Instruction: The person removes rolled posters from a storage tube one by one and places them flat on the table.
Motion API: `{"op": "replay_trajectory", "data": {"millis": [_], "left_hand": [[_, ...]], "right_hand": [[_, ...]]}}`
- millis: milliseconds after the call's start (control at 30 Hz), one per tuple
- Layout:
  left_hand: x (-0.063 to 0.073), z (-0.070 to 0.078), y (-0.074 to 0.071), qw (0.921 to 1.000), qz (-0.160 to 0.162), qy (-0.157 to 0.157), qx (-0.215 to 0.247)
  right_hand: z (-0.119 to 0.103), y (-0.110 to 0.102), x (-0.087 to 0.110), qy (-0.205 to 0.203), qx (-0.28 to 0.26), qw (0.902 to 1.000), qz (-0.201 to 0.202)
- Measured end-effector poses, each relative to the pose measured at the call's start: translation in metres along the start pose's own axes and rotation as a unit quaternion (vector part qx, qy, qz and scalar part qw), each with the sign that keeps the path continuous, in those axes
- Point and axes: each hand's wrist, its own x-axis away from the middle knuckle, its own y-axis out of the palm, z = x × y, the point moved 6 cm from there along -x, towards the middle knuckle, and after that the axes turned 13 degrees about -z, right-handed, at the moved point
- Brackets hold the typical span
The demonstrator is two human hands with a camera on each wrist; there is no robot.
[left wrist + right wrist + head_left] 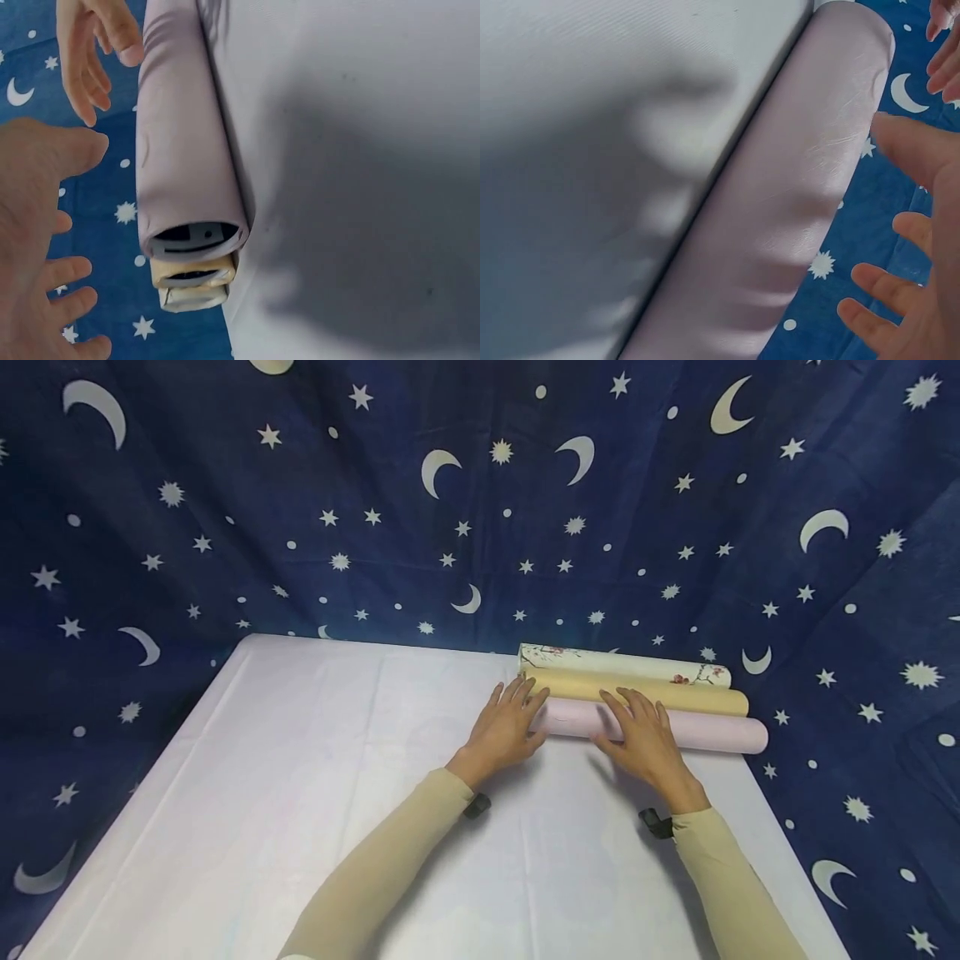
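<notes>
Pink roll near table edge, hands apart

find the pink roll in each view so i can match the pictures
Head: the pink roll lies right of centre, just below the yellow roll in the picture.
Left wrist: left of centre, from the top edge down to its open end.
Right wrist: slanting from upper right to the bottom edge.
Shared landmark: the blue moon-and-star cloth.

Booth-like setting, starry drapes
</notes>
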Motion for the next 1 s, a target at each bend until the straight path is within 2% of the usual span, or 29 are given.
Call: {"op": "replay_trajectory", "data": {"millis": [267, 467, 633, 1000], "left_hand": [[-0.016, 0.013, 0.004, 0.9997, -0.007, 0.004, -0.024], [-0.027, 0.026, 0.008, 0.998, -0.018, 0.014, -0.058], [-0.032, 0.033, 0.013, 0.9975, -0.029, 0.014, -0.063], [-0.033, 0.042, 0.02, 0.9956, 0.001, 0.034, -0.088]], "right_hand": [[0.009, 0.006, 0.001, 0.007, 0.004, 0.9998, -0.02], [0.014, 0.011, -0.001, 0.014, 0.005, 0.9993, -0.034], [0.016, 0.012, -0.003, 0.025, 0.002, 0.9987, -0.046], [0.014, 0.012, -0.001, 0.016, 0.018, 0.9991, -0.035]]}}
